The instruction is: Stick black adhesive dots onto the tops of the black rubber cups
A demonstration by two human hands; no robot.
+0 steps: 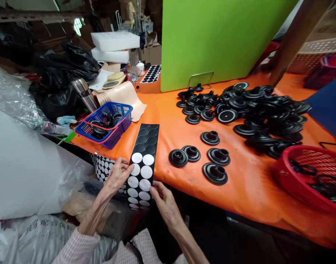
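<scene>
A black strip of round white stickers (146, 172) hangs over the table's front edge, its far part showing rows of bare black circles. My left hand (119, 176) pinches the strip's left edge near the upper white circles. On the opposite edge, a little lower, my right hand (164, 200) grips the strip between thumb and fingers. To the right of the strip stand several black round stepped rubber-like parts (218, 157) with short necks. Behind them lies a large heap of similar black parts (264, 110).
A blue basket (120, 135) of black parts stands at the left, a red basket (289, 176) at the right. A green board (212, 44) rises behind the orange table cover (181, 198). A steel thermos (84, 94) leans beside black plastic bags (60, 73).
</scene>
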